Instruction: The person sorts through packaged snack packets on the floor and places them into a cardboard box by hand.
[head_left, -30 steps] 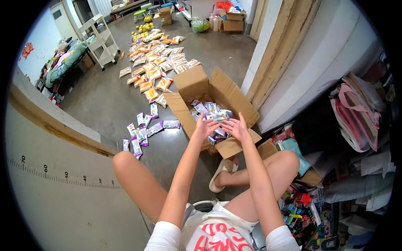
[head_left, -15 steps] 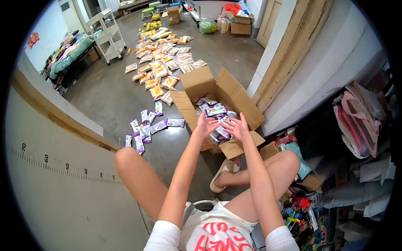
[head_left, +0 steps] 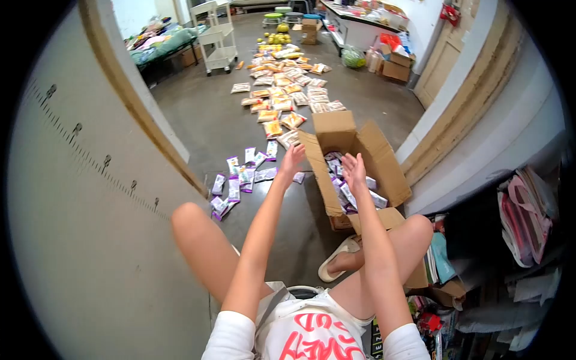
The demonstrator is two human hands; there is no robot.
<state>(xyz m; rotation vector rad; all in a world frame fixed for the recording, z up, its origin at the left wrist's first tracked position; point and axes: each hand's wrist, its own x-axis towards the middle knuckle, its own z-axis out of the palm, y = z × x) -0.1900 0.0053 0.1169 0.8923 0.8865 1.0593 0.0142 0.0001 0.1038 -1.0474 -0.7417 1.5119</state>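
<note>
An open cardboard box (head_left: 384,165) stands on the floor in front of me, with several purple-and-white packets (head_left: 377,200) inside. My right hand (head_left: 354,172) is over the box opening, fingers extended and nothing in it. My left hand (head_left: 291,162) is above the floor just left of the box, empty with its fingers stretched. Near it, several similar purple-and-white packets (head_left: 234,189) lie on the floor to the left. Beyond them stretches a long spread of orange-and-white packages (head_left: 272,129).
Green-yellow round fruits (head_left: 277,39) lie past the packages. A white cart (head_left: 217,45) stands at the back left. Door frames flank me on both sides. Bags (head_left: 525,222) and clutter fill the right side. A beige slipper (head_left: 337,259) is below the box.
The view has swung left, shifting the scene rightward. My hands have moved apart, the left one now outside the box. Both remain empty.
</note>
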